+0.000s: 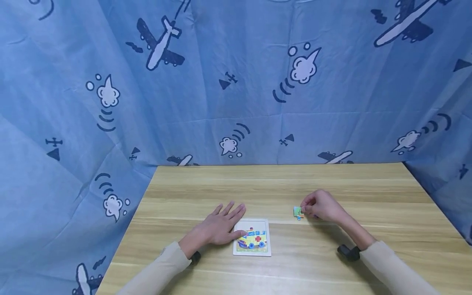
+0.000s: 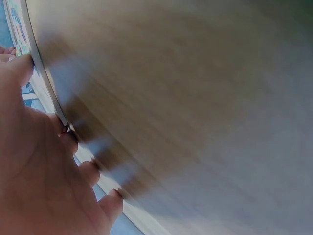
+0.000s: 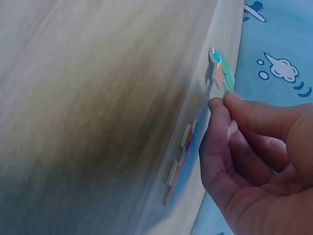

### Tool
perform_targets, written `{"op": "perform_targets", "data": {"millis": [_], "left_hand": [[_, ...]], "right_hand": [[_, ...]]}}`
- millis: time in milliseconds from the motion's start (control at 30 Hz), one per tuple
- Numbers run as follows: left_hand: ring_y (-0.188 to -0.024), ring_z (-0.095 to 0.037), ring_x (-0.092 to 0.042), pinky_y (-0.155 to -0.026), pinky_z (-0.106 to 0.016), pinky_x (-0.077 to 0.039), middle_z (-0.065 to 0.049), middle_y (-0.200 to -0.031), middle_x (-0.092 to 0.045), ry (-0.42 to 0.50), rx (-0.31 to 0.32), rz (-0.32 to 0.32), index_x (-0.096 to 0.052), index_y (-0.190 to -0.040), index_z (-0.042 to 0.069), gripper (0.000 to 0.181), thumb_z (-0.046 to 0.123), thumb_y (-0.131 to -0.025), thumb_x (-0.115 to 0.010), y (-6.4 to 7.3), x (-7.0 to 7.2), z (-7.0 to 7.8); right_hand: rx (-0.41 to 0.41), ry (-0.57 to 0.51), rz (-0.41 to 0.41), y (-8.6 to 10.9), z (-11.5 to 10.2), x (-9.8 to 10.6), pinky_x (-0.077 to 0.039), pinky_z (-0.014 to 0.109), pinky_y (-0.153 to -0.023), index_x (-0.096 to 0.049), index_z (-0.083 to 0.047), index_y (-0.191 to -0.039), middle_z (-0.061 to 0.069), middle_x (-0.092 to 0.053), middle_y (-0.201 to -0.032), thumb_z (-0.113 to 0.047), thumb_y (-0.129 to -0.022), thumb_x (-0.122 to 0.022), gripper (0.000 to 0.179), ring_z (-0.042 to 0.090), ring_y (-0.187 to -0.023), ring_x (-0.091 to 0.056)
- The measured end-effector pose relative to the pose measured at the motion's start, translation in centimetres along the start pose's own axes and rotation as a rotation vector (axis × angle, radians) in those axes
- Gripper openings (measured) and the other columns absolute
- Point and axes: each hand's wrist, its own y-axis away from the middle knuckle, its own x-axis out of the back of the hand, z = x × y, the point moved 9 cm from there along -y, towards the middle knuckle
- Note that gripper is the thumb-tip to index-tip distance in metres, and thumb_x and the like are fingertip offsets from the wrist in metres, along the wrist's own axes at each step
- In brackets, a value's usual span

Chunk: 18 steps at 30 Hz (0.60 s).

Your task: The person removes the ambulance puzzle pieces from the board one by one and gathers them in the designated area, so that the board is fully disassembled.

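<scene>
My left hand (image 1: 220,227) lies with its fingers spread on the table, its thumb across the left edge of a square puzzle board (image 1: 252,223). The board lies flat, with a yellow ambulance picture in a white frame. Off to the right, my right hand (image 1: 324,206) pinches a jigsaw puzzle piece (image 1: 297,212) between thumb and index finger. Green, orange and blue show on that piece, which stands out past the fingertips. In the right wrist view, more puzzle pieces (image 3: 183,164) in blue, purple and orange lie on the table beneath this hand.
A light wood-grain table (image 1: 177,192) carries everything. Blue curtains (image 1: 250,94) printed with airplanes and clouds hang behind it and at both sides. Dark wrist devices (image 1: 348,253) sit at both sleeve cuffs.
</scene>
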Motion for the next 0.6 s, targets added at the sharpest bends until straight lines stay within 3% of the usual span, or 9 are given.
{"op": "perform_targets", "data": {"millis": [267,600], "left_hand": [[-0.168,-0.021,-0.005,-0.137,-0.052,-0.012,0.011,-0.179,-0.007,0.003,0.001,-0.002,-0.01,-0.171,0.027,0.084,0.074,-0.104,-0.031,0.0,-0.1,-0.1],[-0.168,-0.021,-0.005,-0.137,-0.052,-0.012,0.012,-0.179,-0.006,-0.009,0.0,-0.008,-0.008,-0.171,0.028,0.085,0.075,-0.104,-0.03,0.0,-0.1,-0.3]], "right_hand": [[-0.009,0.082,0.004,-0.4,-0.4,-0.1,-0.049,0.026,-0.05,-0.08,-0.005,-0.088,0.003,-0.075,-0.081,-0.003,-0.093,-0.073,0.008,0.012,-0.057,-0.057],[0.061,0.213,0.039,-0.8,-1.1,-0.3,-0.046,0.024,-0.061,-0.08,-0.007,-0.081,0.002,-0.076,-0.081,-0.002,-0.089,-0.076,0.011,0.012,-0.072,-0.058]]}}
